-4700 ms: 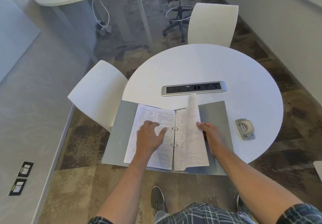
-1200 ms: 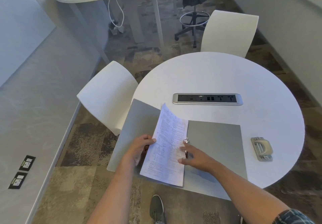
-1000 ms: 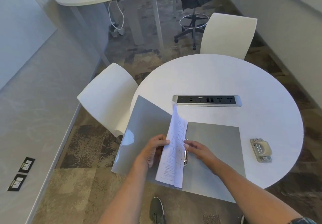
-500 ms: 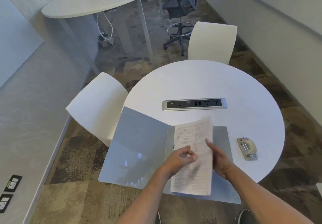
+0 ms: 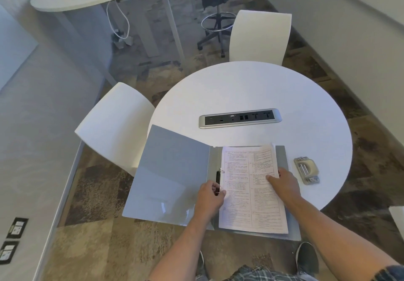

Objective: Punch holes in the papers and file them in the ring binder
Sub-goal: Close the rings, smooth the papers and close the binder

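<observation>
A grey ring binder (image 5: 172, 171) lies open at the near edge of the round white table (image 5: 251, 88), its left cover reaching out past the rim. The stack of printed papers (image 5: 247, 171) rests on the binder's right half. My left hand (image 5: 207, 200) is at the spine, its fingers and thumb curled around the lower part of the black ring mechanism (image 5: 218, 177). My right hand (image 5: 286, 184) lies flat on the right side of the papers, pressing them down. The grey hole punch (image 5: 306, 169) sits on the table just right of the binder.
A silver power strip (image 5: 239, 118) is set into the table beyond the binder. One white chair (image 5: 115, 123) stands at the left and a second white chair (image 5: 260, 36) at the far side. A larger table and an office stool stand farther back.
The papers swung from the binder's left side over the rings and now lie flat on the right half. My left hand moved to the ring mechanism; my right hand settled onto the pages.
</observation>
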The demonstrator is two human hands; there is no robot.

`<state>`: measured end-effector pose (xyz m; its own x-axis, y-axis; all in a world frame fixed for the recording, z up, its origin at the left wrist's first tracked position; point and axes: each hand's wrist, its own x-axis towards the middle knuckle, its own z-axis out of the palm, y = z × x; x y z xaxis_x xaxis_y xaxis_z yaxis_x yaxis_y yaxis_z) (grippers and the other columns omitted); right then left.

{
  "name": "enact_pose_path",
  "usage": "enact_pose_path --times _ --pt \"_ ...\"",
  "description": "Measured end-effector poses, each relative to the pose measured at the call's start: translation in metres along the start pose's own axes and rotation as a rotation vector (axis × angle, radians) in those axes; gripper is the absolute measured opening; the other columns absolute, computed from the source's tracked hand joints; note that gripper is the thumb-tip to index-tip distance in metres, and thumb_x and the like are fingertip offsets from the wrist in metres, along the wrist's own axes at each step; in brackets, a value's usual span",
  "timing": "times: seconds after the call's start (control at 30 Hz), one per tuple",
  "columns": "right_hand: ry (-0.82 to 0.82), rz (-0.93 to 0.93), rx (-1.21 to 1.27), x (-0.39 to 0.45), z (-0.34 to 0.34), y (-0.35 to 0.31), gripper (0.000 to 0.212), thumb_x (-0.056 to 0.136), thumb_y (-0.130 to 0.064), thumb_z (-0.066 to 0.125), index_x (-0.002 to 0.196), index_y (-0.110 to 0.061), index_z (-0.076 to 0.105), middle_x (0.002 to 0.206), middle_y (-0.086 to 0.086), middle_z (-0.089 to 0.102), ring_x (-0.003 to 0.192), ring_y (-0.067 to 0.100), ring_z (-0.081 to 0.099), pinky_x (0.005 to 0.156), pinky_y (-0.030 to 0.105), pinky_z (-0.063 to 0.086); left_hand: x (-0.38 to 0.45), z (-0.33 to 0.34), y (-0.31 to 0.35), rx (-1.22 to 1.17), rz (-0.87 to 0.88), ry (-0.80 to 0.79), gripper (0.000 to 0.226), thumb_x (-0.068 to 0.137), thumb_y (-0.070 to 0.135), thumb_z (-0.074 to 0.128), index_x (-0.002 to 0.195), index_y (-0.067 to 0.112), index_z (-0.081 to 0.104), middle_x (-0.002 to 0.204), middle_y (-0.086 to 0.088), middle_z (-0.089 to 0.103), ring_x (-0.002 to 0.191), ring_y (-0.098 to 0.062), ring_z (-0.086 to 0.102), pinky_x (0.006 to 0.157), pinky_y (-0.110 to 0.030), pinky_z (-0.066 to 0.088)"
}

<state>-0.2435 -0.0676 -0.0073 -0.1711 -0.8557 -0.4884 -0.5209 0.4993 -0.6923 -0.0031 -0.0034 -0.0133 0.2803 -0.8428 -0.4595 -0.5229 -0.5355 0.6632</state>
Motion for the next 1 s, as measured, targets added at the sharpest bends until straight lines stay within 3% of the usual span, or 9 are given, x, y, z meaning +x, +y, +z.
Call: enact_pose_path --times 0.1,0.23,0.37,0.43,0.57,0.63,0.8,1.0 --pt "0.152 -0.024 -0.231 -0.015 0.013 -0.015 0.041 0.092 -0.030 0.066 0.127 -0.019 0.048 0.113 0.003 0.067 0.094 0.028 0.068 0.076 0.040 0.056 0.001 0.003 -0.009 0.025 0.024 -0.018 0.020 0.094 0.031 0.071 0.109 0.024 0.060 0.113 0.005 0.063 0.102 -0.012 0.064 0.090 -0.029 0.058" --pt "0.268 -0.345 -0.547 -0.035 0.036 -0.025 0.074 0.085 -0.029 0.073 0.147 -0.013 0.036 0.149 0.013 0.047 0.135 0.035 0.049 0.110 0.050 0.043 0.000 0.006 -0.015 0.125 0.079 -0.016 0.025 0.095 0.033 0.067 0.117 0.021 0.066 0.113 0.005 0.061 0.100 -0.012 0.063 0.088 -0.026 0.055" --pt "0.160 -0.621 -0.692 -0.041 0.059 -0.024 0.094 0.091 -0.029 0.067 0.165 -0.017 0.011 0.175 0.014 0.005 0.160 0.034 0.013 0.128 0.049 0.018 0.000 0.006 -0.018 0.165 0.110 -0.013 0.028 0.095 0.031 0.067 0.121 0.020 0.068 0.114 0.005 0.059 0.102 -0.013 0.063 0.090 -0.023 0.051" --pt "0.040 -0.694 -0.801 -0.037 0.071 -0.019 0.095 0.096 -0.038 0.061 0.168 -0.024 0.001 0.175 0.009 -0.014 0.162 0.029 -0.004 0.128 0.046 0.004 0.000 0.005 -0.019 0.179 0.121 -0.016 0.028 0.096 0.030 0.067 0.122 0.021 0.068 0.119 0.005 0.060 0.108 -0.013 0.063 0.097 -0.027 0.053" --pt "-0.370 -0.655 -0.977 -0.023 0.083 0.000 0.090 0.095 -0.064 0.055 0.166 -0.036 0.008 0.176 0.001 -0.007 0.163 0.025 0.002 0.128 0.049 0.012 -0.001 0.005 -0.018 0.196 0.131 -0.018 0.029 0.095 0.024 0.067 0.124 0.026 0.064 0.119 0.006 0.059 0.107 -0.012 0.062 0.093 -0.025 0.052" --pt "-0.499 -0.618 -1.047 -0.019 0.084 0.010 0.099 0.091 -0.069 0.058 0.166 -0.037 0.001 0.174 0.000 -0.016 0.162 0.025 -0.007 0.129 0.052 0.005 0.000 0.005 -0.017 0.210 0.123 -0.015 0.028 0.095 0.023 0.067 0.122 0.025 0.064 0.117 0.005 0.058 0.102 -0.012 0.061 0.090 -0.024 0.051" --pt "-0.530 -0.658 -1.097 -0.007 0.078 0.012 0.110 0.090 -0.065 0.066 0.165 -0.039 -0.009 0.172 -0.001 -0.025 0.161 0.024 -0.017 0.128 0.055 -0.003 0.003 0.007 -0.010 0.200 0.109 -0.006 0.025 0.096 0.022 0.068 0.120 0.022 0.065 0.115 0.001 0.058 0.096 -0.012 0.059 0.084 -0.019 0.046" --pt "-0.504 -0.651 -1.164 -0.003 0.077 -0.003 0.118 0.084 -0.060 0.076 0.162 -0.046 -0.011 0.174 0.004 -0.019 0.162 0.028 -0.007 0.125 0.064 0.010 0.005 0.005 0.002 0.204 0.068 0.041 0.018 0.095 0.019 0.066 0.113 0.019 0.066 0.114 -0.002 0.065 0.096 -0.015 0.064 0.075 -0.020 0.049"
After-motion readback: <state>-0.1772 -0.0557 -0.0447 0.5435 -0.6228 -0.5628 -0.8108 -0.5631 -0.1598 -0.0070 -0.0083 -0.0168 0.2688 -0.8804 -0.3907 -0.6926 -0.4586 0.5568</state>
